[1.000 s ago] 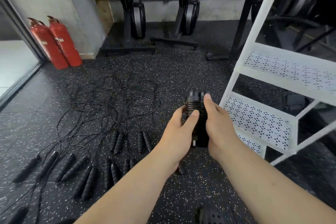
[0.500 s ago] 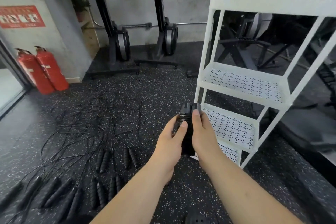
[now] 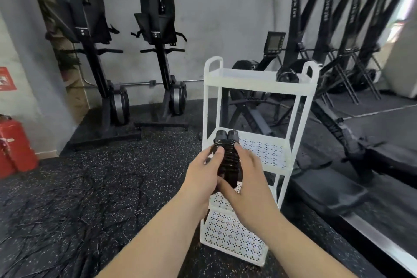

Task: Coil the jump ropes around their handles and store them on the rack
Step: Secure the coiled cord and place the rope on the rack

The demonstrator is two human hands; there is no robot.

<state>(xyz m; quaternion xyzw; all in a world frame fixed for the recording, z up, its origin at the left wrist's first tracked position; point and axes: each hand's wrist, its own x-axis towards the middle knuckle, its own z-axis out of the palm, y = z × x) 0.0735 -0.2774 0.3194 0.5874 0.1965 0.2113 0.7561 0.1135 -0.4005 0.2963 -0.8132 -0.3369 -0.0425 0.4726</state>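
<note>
I hold a coiled black jump rope (image 3: 228,156), its cord wound tightly round two handles held side by side and upright. My left hand (image 3: 200,178) grips the bundle from the left, thumb across the coils. My right hand (image 3: 248,183) grips it from the right and below. The bundle is in front of the white three-tier rack (image 3: 259,83), level with its perforated middle shelf (image 3: 266,151). Tangled black cords (image 3: 74,205) of other ropes lie blurred on the floor at the left.
Black rowing machines (image 3: 162,63) stand upright against the grey wall behind. More machines (image 3: 327,79) lean at the right behind the rack. Red fire extinguishers (image 3: 13,144) stand at the far left. The floor is black speckled rubber.
The view has tilted up, so the whole rack now shows and the handles on the floor are out of sight. Both hands keep hold of the coiled rope, now raised before the middle shelf.
</note>
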